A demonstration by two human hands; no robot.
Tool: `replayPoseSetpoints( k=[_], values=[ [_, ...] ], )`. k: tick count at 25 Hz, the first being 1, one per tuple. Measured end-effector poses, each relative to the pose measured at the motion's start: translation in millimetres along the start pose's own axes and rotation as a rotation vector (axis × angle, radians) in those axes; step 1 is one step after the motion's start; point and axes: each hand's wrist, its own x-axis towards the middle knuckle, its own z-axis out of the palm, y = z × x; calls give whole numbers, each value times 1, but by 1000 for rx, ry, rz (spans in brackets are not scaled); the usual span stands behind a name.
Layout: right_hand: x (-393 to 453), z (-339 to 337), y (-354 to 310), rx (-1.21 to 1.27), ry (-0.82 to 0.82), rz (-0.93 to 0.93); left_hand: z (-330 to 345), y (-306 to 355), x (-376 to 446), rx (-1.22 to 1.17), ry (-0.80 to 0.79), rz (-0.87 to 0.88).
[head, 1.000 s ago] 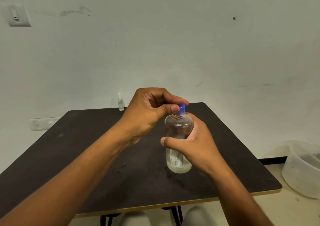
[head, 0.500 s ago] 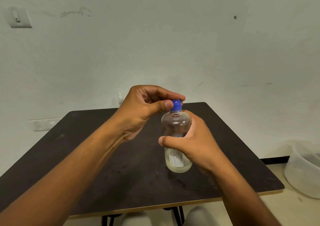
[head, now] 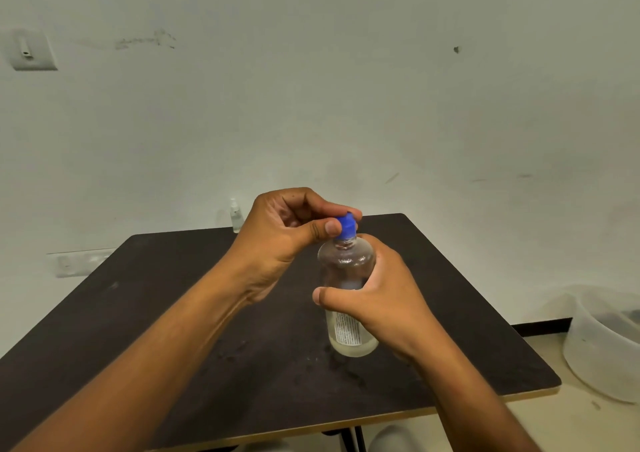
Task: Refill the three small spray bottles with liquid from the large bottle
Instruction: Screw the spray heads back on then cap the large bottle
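Two hands on one bottle. Right hand (head: 388, 299) wraps the large bottle (head: 348, 313) round its middle from the right side, thumb across the front; bottle stands upright, base on or just above the desk (head: 138, 330), right of centre, can't tell if it touches. Left hand (head: 294, 233) sits at the top, thumb and curled fingers pinching the blue cap (head: 346, 226) from the left. Long axis is vertical, so the cap likely turns off upward; left hand does that, right steadies. Liquid looks low, near the base. Only one small spray bottle (head: 236, 215) visible, at the far edge, partly hidden behind the left hand. Other two not in view. Tub (head: 606, 340) on floor, right, cut off.
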Motion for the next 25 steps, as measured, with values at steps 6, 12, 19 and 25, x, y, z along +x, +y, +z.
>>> replayPoseSetpoints(
  k=[6,12,19,25],
  values=[
    [3,-1,2,-8,27,10,5,-2,3,22,-7,37],
    [10,-2,5,-2,51,8,2,-9,3,27,22,32],
    [34,-9,39,117,55,86,-30,-73,4,366,112,-20],
    [92,-8,89,74,86,117,-63,-146,21,721,89,-177]
  ],
)
